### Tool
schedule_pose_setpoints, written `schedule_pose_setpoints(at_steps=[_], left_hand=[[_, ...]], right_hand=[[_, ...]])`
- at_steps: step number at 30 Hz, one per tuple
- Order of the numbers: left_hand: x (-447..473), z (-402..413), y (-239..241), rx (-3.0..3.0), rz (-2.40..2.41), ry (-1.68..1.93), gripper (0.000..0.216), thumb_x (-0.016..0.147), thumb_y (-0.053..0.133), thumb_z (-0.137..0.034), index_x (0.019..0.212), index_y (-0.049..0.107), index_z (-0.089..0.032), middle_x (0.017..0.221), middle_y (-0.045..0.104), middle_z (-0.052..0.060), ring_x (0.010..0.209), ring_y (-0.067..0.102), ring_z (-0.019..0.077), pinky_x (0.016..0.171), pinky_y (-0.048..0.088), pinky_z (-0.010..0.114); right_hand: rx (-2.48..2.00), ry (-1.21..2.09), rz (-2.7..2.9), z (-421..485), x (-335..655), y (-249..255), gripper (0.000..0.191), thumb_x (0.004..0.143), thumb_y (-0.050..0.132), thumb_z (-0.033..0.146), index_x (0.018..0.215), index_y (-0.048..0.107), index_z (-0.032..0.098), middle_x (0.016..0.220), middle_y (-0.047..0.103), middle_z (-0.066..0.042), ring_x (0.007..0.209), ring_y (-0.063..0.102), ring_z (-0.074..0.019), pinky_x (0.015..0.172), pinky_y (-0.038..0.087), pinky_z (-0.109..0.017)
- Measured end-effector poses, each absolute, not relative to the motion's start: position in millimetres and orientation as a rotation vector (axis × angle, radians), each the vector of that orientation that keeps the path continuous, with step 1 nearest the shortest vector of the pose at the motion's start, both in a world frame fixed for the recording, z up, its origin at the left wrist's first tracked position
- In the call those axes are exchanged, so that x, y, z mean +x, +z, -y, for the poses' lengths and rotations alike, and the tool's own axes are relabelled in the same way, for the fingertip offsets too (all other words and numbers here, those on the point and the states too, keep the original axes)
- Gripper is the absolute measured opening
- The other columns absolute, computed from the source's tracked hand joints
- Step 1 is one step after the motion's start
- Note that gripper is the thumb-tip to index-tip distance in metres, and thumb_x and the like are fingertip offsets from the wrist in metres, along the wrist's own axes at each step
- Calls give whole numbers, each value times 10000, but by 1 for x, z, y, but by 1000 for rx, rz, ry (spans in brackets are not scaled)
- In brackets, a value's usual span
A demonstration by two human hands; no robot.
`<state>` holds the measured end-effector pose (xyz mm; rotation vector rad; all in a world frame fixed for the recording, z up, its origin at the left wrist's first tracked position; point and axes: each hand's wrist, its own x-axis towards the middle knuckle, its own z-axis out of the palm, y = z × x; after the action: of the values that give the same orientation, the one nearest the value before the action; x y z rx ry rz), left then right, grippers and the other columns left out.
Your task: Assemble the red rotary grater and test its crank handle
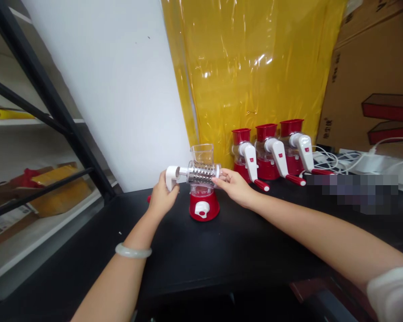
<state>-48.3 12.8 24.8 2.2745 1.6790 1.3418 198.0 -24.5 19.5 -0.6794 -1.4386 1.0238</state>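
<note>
A rotary grater with a red base, a white knob and a clear upper body stands on the black table. In front of its clear housing lies a metal grater drum, level and sideways. My left hand is closed around the white crank handle, whose shaft points at the drum's left end. A red grip peeks out left of that hand. My right hand pinches the right end of the drum between thumb and fingers. Whether the shaft is seated in the drum I cannot tell.
Three more red and white rotary graters stand in a row at the back right. Behind them hang a yellow plastic sheet and a cardboard box. White cables lie at right. A black-framed shelf rises on the left.
</note>
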Motion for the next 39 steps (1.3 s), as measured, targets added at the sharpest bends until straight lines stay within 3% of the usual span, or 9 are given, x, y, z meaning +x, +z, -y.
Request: schedule_pose_setpoints(at_steps=[5, 13, 23, 27, 34, 39], left_hand=[[-49, -17, 22, 2350, -1610, 1356, 519, 790, 512, -282, 1301, 437, -228, 919, 684, 41, 799, 660, 222, 730, 494, 328], [-47, -15, 20, 2254, -1542, 1289, 484, 809, 517, -312, 1273, 419, -214, 797, 674, 6, 714, 673, 195, 696, 500, 309], [-35, -5, 23, 2180, -1478, 1336, 413, 848, 515, -403, 1198, 425, -201, 797, 668, 0, 640, 672, 181, 688, 517, 311], [-36, -5, 24, 2218, -1541, 1316, 460, 858, 508, -415, 1255, 416, -201, 795, 679, 12, 678, 681, 205, 709, 516, 330], [-39, -7, 25, 2308, -1674, 1378, 559, 880, 483, -437, 1381, 374, -214, 1012, 690, 92, 838, 682, 253, 776, 513, 361], [-39, -6, 26, 2276, -1703, 1421, 548, 883, 491, -433, 1381, 386, -230, 1058, 688, 97, 880, 680, 262, 788, 516, 368]], right_hand=[[-679, 1011, 1444, 24, 198, 18, 337, 713, 736, 438, 915, 622, 194, 870, 701, -33, 865, 647, -172, 873, 484, -346], [-685, 984, 1464, 22, 199, 16, 327, 733, 714, 444, 891, 612, 177, 806, 681, -17, 779, 627, -146, 794, 479, -317], [-692, 998, 1462, 24, 197, 18, 323, 726, 723, 454, 892, 617, 198, 829, 691, -23, 819, 643, -169, 828, 490, -340], [-690, 1000, 1465, 24, 197, 18, 303, 737, 719, 425, 914, 626, 198, 863, 701, -31, 851, 650, -172, 844, 489, -340], [-686, 1009, 1468, 23, 197, 17, 311, 750, 712, 418, 939, 623, 188, 852, 701, -31, 836, 650, -166, 847, 493, -341], [-677, 1016, 1462, 21, 197, 15, 307, 755, 709, 421, 946, 629, 194, 855, 698, -35, 863, 652, -176, 885, 490, -364]])
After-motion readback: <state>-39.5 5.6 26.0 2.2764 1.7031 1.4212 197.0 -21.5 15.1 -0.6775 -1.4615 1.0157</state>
